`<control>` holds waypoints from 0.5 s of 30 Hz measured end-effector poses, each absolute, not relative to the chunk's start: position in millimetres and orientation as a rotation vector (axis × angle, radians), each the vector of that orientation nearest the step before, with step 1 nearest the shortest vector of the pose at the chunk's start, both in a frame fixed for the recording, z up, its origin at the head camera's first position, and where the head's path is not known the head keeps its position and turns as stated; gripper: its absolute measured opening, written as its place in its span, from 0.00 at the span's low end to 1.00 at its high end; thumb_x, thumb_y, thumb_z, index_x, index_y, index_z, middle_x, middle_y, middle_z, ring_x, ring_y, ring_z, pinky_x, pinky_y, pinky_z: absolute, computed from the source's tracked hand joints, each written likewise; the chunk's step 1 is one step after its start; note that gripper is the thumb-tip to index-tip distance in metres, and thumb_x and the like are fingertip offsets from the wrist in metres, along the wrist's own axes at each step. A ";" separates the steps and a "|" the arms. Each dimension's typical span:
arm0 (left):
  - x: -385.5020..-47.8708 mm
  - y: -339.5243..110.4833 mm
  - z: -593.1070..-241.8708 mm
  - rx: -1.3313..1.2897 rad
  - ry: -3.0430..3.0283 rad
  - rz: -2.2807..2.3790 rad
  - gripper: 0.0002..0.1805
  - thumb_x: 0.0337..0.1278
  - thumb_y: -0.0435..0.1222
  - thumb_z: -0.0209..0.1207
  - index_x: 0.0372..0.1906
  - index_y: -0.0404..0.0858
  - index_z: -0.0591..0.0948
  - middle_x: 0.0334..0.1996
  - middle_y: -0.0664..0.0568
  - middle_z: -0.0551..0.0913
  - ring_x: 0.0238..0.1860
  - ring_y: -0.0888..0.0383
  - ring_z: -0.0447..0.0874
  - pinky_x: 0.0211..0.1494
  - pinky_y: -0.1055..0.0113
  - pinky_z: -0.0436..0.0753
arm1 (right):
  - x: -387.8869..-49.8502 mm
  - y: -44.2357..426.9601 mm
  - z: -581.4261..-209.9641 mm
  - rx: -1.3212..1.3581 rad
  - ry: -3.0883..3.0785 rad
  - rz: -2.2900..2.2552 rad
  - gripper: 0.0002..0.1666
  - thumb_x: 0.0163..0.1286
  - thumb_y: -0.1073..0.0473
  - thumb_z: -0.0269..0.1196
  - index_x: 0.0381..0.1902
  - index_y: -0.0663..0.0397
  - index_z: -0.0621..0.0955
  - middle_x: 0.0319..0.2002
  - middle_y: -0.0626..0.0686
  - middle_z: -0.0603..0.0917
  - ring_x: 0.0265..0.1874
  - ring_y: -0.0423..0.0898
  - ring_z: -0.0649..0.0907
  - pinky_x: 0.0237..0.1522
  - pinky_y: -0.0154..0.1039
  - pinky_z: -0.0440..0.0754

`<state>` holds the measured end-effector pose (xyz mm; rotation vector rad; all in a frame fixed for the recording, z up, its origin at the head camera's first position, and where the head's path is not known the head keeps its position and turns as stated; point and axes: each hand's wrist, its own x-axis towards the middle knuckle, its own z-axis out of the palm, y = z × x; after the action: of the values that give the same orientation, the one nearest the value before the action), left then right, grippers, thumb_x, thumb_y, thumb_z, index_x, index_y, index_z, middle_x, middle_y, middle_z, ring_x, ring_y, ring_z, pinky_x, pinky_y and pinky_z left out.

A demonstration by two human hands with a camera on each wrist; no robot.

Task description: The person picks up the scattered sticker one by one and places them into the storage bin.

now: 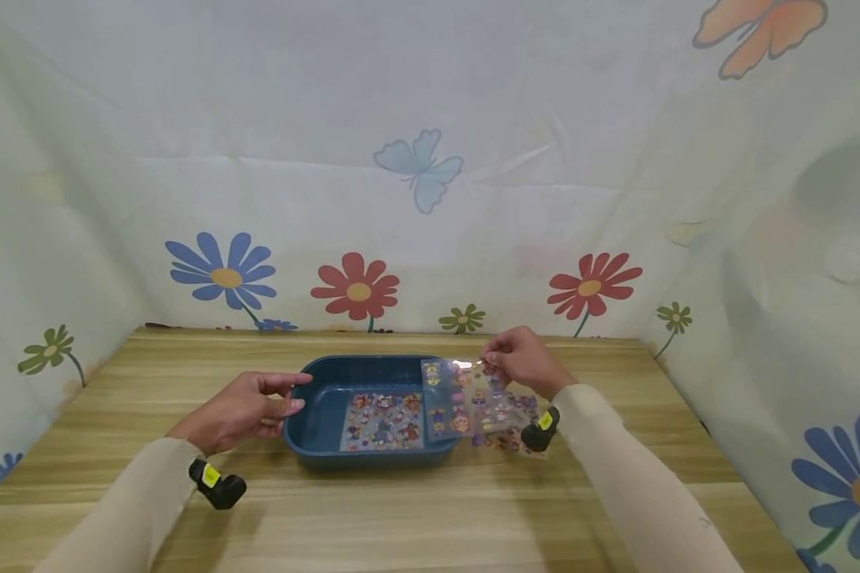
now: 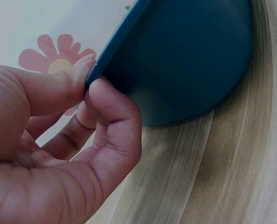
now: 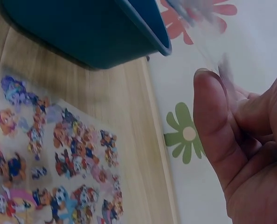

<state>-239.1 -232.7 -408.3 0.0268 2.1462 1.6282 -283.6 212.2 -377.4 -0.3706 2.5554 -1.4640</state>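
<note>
A dark blue plastic basin (image 1: 322,414) stands on the table, and my left hand (image 1: 240,410) pinches its left rim between thumb and forefinger, as the left wrist view shows close up. Inside the basin lies a clear sticker sheet (image 1: 385,422) with small cartoon figures. My right hand (image 1: 526,362) pinches the edge of another transparent sticker sheet (image 1: 455,402), which hangs over the basin's right end. Beneath it, on the table right of the basin, more sticker sheets (image 3: 73,163) lie flat, partly covered in the head view.
The wood-grain table (image 1: 373,517) reaches back to a white cloth backdrop (image 1: 294,199) printed with flowers and butterflies. The same cloth hangs at both sides. A small black device with a yellow label sits on each wrist.
</note>
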 end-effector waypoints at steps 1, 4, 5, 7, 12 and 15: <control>-239.2 -232.9 -408.3 0.028 2.144 1.631 0.37 0.68 0.37 0.66 0.78 0.39 0.68 0.46 0.47 0.73 0.34 0.54 0.80 0.41 0.65 0.86 | -283.7 210.6 -377.6 -0.378 2.553 -1.466 0.11 0.77 0.71 0.57 0.45 0.70 0.86 0.33 0.59 0.87 0.25 0.45 0.83 0.30 0.39 0.88; -239.5 -233.3 -408.5 0.027 2.144 1.632 0.37 0.68 0.37 0.67 0.78 0.40 0.68 0.46 0.47 0.73 0.35 0.54 0.81 0.41 0.65 0.86 | -284.0 205.7 -377.8 -0.399 2.540 -1.475 0.11 0.77 0.71 0.56 0.45 0.71 0.85 0.33 0.60 0.87 0.25 0.45 0.83 0.29 0.39 0.87; -239.5 -233.3 -408.6 0.025 2.144 1.632 0.37 0.68 0.37 0.67 0.78 0.40 0.68 0.46 0.47 0.73 0.36 0.54 0.81 0.42 0.65 0.86 | -284.0 204.1 -377.7 -0.402 2.535 -1.479 0.11 0.77 0.72 0.56 0.45 0.71 0.85 0.34 0.60 0.87 0.25 0.45 0.83 0.29 0.38 0.87; -239.6 -233.2 -408.6 0.024 2.145 1.631 0.37 0.68 0.38 0.67 0.78 0.40 0.68 0.47 0.47 0.73 0.36 0.54 0.81 0.42 0.65 0.86 | -284.0 201.3 -377.3 -0.392 2.536 -1.486 0.11 0.77 0.72 0.56 0.44 0.71 0.86 0.33 0.60 0.87 0.25 0.44 0.83 0.28 0.38 0.87; -239.6 -232.5 -408.4 0.016 2.149 1.626 0.36 0.68 0.37 0.67 0.78 0.40 0.69 0.48 0.46 0.73 0.36 0.54 0.81 0.42 0.65 0.86 | -284.8 195.6 -377.0 -0.394 2.547 -1.475 0.11 0.78 0.72 0.55 0.44 0.70 0.86 0.33 0.59 0.87 0.25 0.44 0.83 0.28 0.38 0.87; -239.3 -232.4 -408.2 0.014 2.147 1.627 0.36 0.68 0.37 0.67 0.78 0.40 0.69 0.48 0.46 0.73 0.36 0.54 0.81 0.42 0.65 0.86 | -284.7 192.6 -375.8 -0.405 2.540 -1.468 0.12 0.78 0.71 0.55 0.44 0.70 0.85 0.33 0.60 0.86 0.24 0.44 0.83 0.28 0.39 0.87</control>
<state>-239.3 -232.4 -408.2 0.0135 2.1473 1.6269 -284.7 192.6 -375.8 -0.4050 2.5400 -1.4681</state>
